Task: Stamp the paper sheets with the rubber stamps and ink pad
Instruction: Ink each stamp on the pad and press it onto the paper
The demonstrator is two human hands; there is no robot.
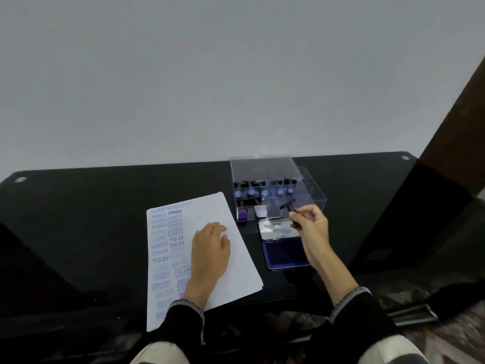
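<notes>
My left hand (210, 248) lies flat, fingers straight, pinning the paper sheets (236, 258) on the black table (78, 219). My right hand (311, 227) pinches a black rubber stamp (288, 206) above the open ink pad (284, 252), beside the clear stamp box (265, 177). Next, I judge: press squarely into the ink, then stamp the bare right column.

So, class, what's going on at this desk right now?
A person is stamping paper. The left hand rests flat on the stack of sheets, whose left side is already covered in blue stamps. The right hand holds a black stamp in the air between the clear stamp box and the open ink pad.
</notes>
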